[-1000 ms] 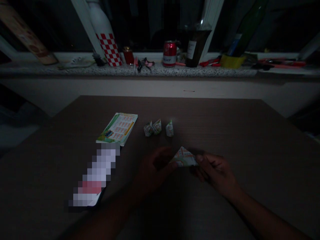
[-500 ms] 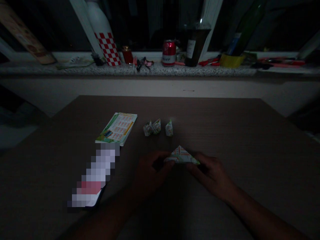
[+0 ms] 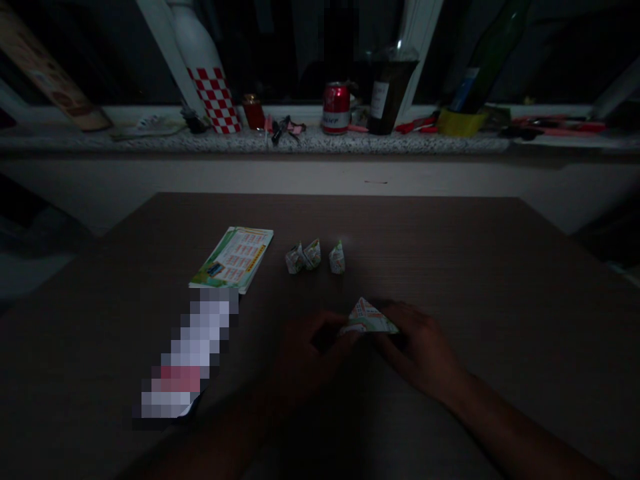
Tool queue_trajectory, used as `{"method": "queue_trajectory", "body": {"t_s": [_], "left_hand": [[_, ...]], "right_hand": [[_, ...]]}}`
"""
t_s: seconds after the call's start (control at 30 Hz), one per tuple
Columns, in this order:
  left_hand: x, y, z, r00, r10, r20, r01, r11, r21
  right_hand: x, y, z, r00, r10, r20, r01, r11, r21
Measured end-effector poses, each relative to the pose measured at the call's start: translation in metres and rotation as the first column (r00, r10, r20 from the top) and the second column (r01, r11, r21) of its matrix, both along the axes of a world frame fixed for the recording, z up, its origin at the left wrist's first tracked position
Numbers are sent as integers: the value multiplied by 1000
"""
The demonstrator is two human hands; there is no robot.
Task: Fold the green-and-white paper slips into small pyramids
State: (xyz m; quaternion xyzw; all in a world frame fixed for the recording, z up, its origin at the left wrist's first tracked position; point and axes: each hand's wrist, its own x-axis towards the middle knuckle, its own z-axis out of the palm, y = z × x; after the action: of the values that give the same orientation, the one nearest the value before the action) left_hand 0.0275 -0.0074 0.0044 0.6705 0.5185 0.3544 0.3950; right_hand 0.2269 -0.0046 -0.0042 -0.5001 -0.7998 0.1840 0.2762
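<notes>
A printed sheet of paper folded into a triangle (image 3: 370, 319) is held up between my two hands, its point away from me. My left hand (image 3: 313, 350) pinches its left corner, thumb in front. On the other side my right hand (image 3: 423, 347) grips the right corner between thumb and fingers. Beyond them on the table stand small folded paper pieces: two side by side, a left one (image 3: 294, 259) and a middle one (image 3: 313, 254), and a third piece (image 3: 337, 258) a little to the right.
A stack of printed sheets (image 3: 235, 259) lies on the brown table (image 3: 450, 247), left of the folded pieces. Nearer me is a phone-like device (image 3: 195, 360) with a blurred screen. Along the windowsill stand a checkered bottle (image 3: 216, 97), a red can (image 3: 335, 107) and a dark cup (image 3: 387, 100).
The folded triangle has tilted and shifted slightly right and toward me. My right fingers have moved further over its right side; my left hand has moved a little to the right.
</notes>
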Motion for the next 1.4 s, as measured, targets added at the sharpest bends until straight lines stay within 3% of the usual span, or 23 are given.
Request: {"method": "queue_trajectory", "body": {"t_s": [0.2,0.37,0.47,0.57,0.77,0.97,1.1,1.23,1.33,1.4], "left_hand": [[0,-5,0,987,-133,95,133,991,7],[-3,3,-7,943,-18,333,80,981,-174],[-1,7,-8,890,-2,456,142,952,-272],[1,8,-5,876,-42,481,208,932,-296],[3,7,-3,860,-139,491,315,902,-296],[2,7,-5,848,-154,506,348,883,-315],[2,8,-3,848,-118,517,307,904,-298],[0,11,-5,859,22,512,173,928,-330],[-2,13,-14,810,173,561,65,923,-378],[-2,14,-20,770,230,595,36,915,-401]], "right_hand": [[5,0,-7,997,5,-76,-2,999,46],[3,-2,-3,978,154,-139,-148,988,51],[-1,-3,0,951,256,-172,-250,967,58],[-2,-4,0,938,296,-182,-293,955,44],[-5,-4,-3,932,235,-278,-249,968,-17],[-4,-7,-5,920,88,-382,-177,963,-203],[-5,-7,-6,864,-54,-500,-82,965,-247],[-7,-7,-9,731,-145,-667,1,977,-212],[-6,-9,-10,668,-111,-736,-5,988,-153],[-5,-10,-9,723,-31,-690,-35,996,-81]]}}
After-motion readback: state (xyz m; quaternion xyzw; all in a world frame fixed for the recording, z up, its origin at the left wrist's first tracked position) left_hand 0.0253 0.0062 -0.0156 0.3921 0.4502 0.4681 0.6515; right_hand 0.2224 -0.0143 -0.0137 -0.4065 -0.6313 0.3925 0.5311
